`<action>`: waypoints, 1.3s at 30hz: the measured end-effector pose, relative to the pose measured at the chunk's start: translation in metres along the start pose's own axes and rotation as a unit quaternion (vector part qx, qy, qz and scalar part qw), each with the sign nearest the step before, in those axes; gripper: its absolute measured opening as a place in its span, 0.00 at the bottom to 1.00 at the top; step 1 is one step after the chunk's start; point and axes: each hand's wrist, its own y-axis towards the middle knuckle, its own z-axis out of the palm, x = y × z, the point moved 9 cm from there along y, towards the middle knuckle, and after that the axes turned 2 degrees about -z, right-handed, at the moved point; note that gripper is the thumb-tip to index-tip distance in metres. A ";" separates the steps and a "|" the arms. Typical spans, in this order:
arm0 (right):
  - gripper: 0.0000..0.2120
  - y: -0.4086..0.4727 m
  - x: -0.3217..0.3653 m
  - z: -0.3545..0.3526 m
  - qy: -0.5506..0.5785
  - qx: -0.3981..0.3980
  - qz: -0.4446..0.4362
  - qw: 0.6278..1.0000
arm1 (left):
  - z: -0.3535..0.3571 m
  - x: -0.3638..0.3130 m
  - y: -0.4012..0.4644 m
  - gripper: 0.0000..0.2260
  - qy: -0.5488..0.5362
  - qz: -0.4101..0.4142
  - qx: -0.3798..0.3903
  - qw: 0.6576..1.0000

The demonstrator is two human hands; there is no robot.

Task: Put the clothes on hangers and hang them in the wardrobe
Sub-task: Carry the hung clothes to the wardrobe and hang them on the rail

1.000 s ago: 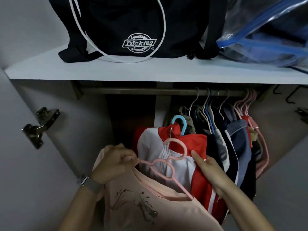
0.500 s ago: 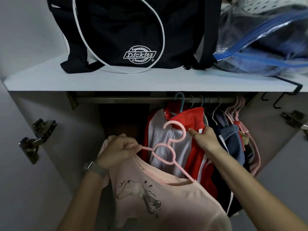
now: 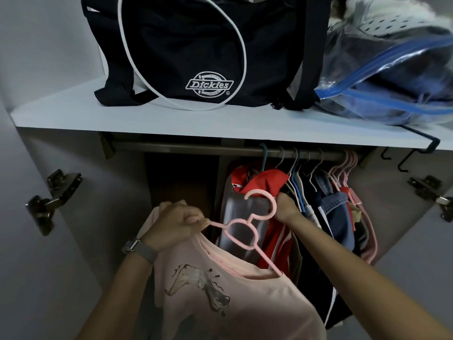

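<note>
The left hand [image 3: 177, 224] is gripping the pink hanger [image 3: 247, 227] by its shoulder, with the pink shirt [image 3: 235, 303] already hanging on it below the rail [image 3: 186, 148]. The right hand [image 3: 286, 207] is pushing against the red and white jacket [image 3: 264, 182], fingers hidden, so I cannot tell its grip. The hanging step is under way; next, the hook needs lifting over the bare rail section.

The rail [image 3: 196, 149] runs under the shelf [image 3: 171, 123]. My T-shirt on its hanger [image 3: 247, 224] is below the rail, left of the hung clothes [image 3: 331, 204]. On the shelf above the rail, the bag [image 3: 196, 52] stands left of the plastic sack [image 3: 392, 77].
</note>
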 end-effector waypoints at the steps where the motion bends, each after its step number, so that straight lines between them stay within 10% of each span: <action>1: 0.10 0.001 0.000 0.004 -0.020 0.013 -0.006 1.000 | 0.001 -0.001 -0.001 0.08 0.005 -0.004 0.002 1.000; 12: 0.36 -0.035 0.020 0.007 -0.055 0.060 -0.001 0.997 | -0.010 0.008 -0.011 0.10 -0.023 -0.028 -0.010 0.999; 15: 0.31 -0.084 0.043 -0.018 -0.101 0.025 -0.092 0.990 | -0.015 0.012 -0.011 0.07 -0.031 -0.021 -0.023 0.999; 20: 0.30 -0.169 0.048 -0.022 0.108 0.221 -0.140 0.959 | -0.017 0.027 0.000 0.07 -0.037 -0.053 -0.074 0.995; 27: 0.17 -0.185 0.047 -0.017 0.165 0.154 -0.209 0.951 | 0.003 -0.016 0.011 0.10 -0.027 0.016 -0.082 0.996; 39: 0.21 -0.163 0.048 0.003 0.246 0.154 -0.073 0.954 | 0.010 0.014 0.004 0.13 -0.104 -0.002 -0.048 0.993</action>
